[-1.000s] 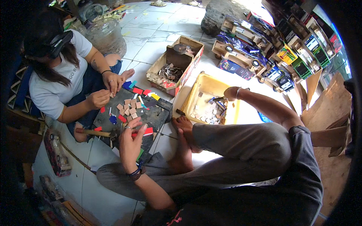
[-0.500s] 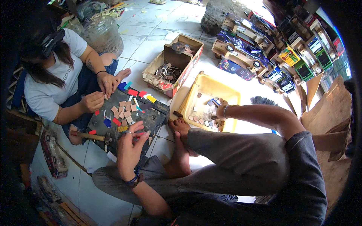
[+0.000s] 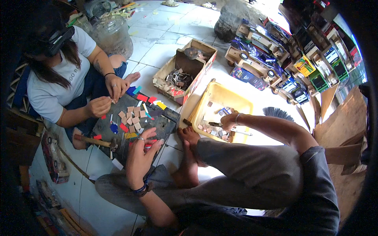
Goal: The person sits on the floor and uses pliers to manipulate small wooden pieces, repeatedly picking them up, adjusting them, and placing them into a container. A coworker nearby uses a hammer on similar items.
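My left hand (image 3: 141, 157) hovers over the near edge of a black work board (image 3: 103, 129), thumb and fingers apart. Red shows between them; whether it touches the hand I cannot tell. My right hand (image 3: 229, 122) is closed on a slim tool (image 3: 244, 132) above a yellow plastic tub (image 3: 248, 103); its exact kind is unclear. Small wooden blocks (image 3: 209, 129) lie in the tub. On the board are several square wooden tiles (image 3: 136, 114), red, blue and yellow pieces, and a hammer (image 3: 96, 141). Across the board, a co-worker's hands (image 3: 106, 100) pinch a small pale piece.
Behind the tub stands a wooden box (image 3: 165, 84) with small blocks inside. Many toy trucks (image 3: 252, 59) are stacked at the far right, near a dark brush (image 3: 277, 113). Another toy vehicle (image 3: 55, 163) lies at left. My bare feet (image 3: 187, 157) rest between board and tub.
My right hand has drawn slightly left and nearer within the tub, and the slim tool now shows in its grip. My left hand stays over the board. The view has shifted slightly.
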Motion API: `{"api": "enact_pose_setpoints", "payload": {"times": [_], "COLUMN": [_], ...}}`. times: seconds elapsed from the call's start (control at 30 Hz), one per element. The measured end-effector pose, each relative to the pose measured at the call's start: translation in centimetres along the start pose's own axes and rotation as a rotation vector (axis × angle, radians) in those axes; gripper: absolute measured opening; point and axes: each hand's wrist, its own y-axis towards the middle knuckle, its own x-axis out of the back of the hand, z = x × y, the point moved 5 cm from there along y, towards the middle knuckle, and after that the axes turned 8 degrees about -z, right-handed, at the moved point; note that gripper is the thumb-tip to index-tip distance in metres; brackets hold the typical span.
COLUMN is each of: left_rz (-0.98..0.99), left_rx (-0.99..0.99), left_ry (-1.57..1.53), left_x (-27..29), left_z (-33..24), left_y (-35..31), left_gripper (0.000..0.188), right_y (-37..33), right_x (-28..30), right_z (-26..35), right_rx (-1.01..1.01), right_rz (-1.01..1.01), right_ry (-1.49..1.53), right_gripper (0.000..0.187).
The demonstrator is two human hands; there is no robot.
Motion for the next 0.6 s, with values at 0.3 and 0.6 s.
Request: {"api": "enact_pose_setpoints", "payload": {"times": [0.3, 0.6], "left_rz": [0.02, 0.026], "left_rx": [-0.016, -0.039], "left_ry": [-0.019, -0.011], "left_x": [0.0, -0.5], "left_z": [0.2, 0.5], "left_y": [0.0, -0.1], "left_gripper": [0.047, 0.048], "right_y": [3.4, 2.6], "right_x": [-5.2, -5.8], "right_z": [0.2, 2.8], "right_rx": [0.09, 0.037], "right_rz": [-0.083, -0.159], "right_ry": [0.189, 0.796], "right_gripper": [0.031, 0.032]}}
